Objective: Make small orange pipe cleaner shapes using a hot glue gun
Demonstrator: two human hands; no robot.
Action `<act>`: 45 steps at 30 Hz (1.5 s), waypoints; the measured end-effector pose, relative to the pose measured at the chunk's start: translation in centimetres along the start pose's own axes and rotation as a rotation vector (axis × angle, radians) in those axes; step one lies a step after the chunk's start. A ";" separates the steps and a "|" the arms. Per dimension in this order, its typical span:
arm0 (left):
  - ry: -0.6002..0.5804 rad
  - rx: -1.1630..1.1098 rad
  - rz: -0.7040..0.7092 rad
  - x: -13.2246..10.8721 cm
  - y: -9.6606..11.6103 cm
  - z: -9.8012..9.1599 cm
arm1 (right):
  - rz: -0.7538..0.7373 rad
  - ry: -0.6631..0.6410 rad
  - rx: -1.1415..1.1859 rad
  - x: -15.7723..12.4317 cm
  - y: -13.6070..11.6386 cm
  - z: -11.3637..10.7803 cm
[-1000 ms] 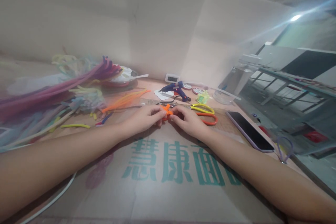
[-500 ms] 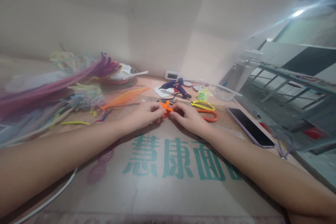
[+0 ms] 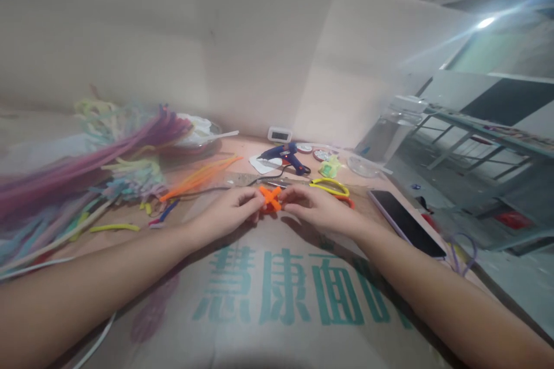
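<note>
My left hand and my right hand meet over a sheet of cardboard printed with green characters. Both pinch a small orange pipe-cleaner piece twisted into an X shape, the left hand on its left side and the right hand on its right side. The fingers of both hands are curled closed on it. The piece is held just above the cardboard.
A big pile of coloured pipe cleaners fills the left. Behind my hands lie a blue glue gun, yellow and orange handled scissors and loose orange stems. A phone lies right, a wall stands close behind.
The view has shifted, so hands and table sit a little lower and left in the picture. The orange piece now shows as a clear X between my fingertips. Both hands keep their pinch.
</note>
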State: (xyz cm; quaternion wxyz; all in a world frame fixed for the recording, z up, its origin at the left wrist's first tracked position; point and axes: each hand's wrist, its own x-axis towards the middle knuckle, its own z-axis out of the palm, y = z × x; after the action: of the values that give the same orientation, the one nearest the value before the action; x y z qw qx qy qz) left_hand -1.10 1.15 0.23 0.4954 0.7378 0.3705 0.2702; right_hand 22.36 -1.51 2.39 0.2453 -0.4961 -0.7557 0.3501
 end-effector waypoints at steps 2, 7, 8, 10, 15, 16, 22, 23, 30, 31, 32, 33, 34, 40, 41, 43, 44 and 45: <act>-0.006 0.039 0.003 -0.1 0.2 -0.1 | 0.014 -0.105 0.068 -0.6 -0.3 -1.5; -0.016 0.049 -0.005 -0.7 0.5 -0.2 | 0.070 -0.161 0.051 -1.4 0.0 -4.2; -0.016 0.035 -0.004 -0.8 0.5 -0.2 | 0.085 -0.135 0.019 -1.3 0.1 -4.6; -0.018 0.005 -0.004 -0.9 0.6 -0.1 | 0.098 -0.053 -0.032 -1.2 0.4 -5.2; 0.002 -0.061 -0.016 -0.9 0.9 0.1 | 0.087 0.100 -0.116 -1.1 0.5 -6.5; 0.010 -0.075 -0.017 -0.9 1.0 0.1 | 0.097 0.115 -0.168 -1.1 0.5 -6.7; 0.025 -0.191 -0.031 -0.5 0.3 0.4 | 0.087 0.152 -0.276 -1.1 0.9 -5.4; 0.019 -0.215 -0.032 -0.5 0.2 0.4 | 0.070 0.171 -0.247 -1.0 1.0 -4.8; -0.015 -0.415 -0.047 -0.3 0.1 0.1 | -0.158 0.058 0.042 1.2 0.5 -0.5; -0.007 -0.425 -0.048 -0.2 0.0 0.0 | -0.168 0.058 0.056 1.6 0.5 -0.1; 0.006 -0.426 -0.047 -0.2 0.0 0.0 | -0.163 0.068 0.064 2.1 0.5 0.3; 0.019 -0.420 -0.046 -0.1 -0.1 -0.1 | -0.147 0.083 0.080 2.4 0.6 0.7; 0.030 -0.415 -0.048 0.0 -0.2 -0.1 | -0.120 0.097 0.119 2.7 0.8 1.1; 0.167 -0.393 -0.050 0.3 -0.5 -0.1 | 0.046 0.276 0.703 2.5 1.8 2.8; 0.191 -0.355 -0.048 0.2 -0.5 -0.1 | 0.052 0.302 0.738 2.4 1.8 2.8; 0.194 -0.261 -0.053 0.1 -0.4 -0.2 | 0.041 0.333 0.715 2.0 1.5 2.6; 0.172 -0.215 -0.056 0.0 -0.4 -0.3 | 0.023 0.350 0.671 1.9 1.3 2.5; 0.137 -0.172 -0.049 -0.1 -0.3 -0.3 | -0.003 0.364 0.611 1.8 1.1 2.3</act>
State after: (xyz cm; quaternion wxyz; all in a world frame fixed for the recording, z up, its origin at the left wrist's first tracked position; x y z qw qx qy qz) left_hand -1.48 1.34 0.07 0.5368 0.6629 0.3971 0.3387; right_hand 20.64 -0.26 0.10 0.5135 -0.4532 -0.5607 0.4653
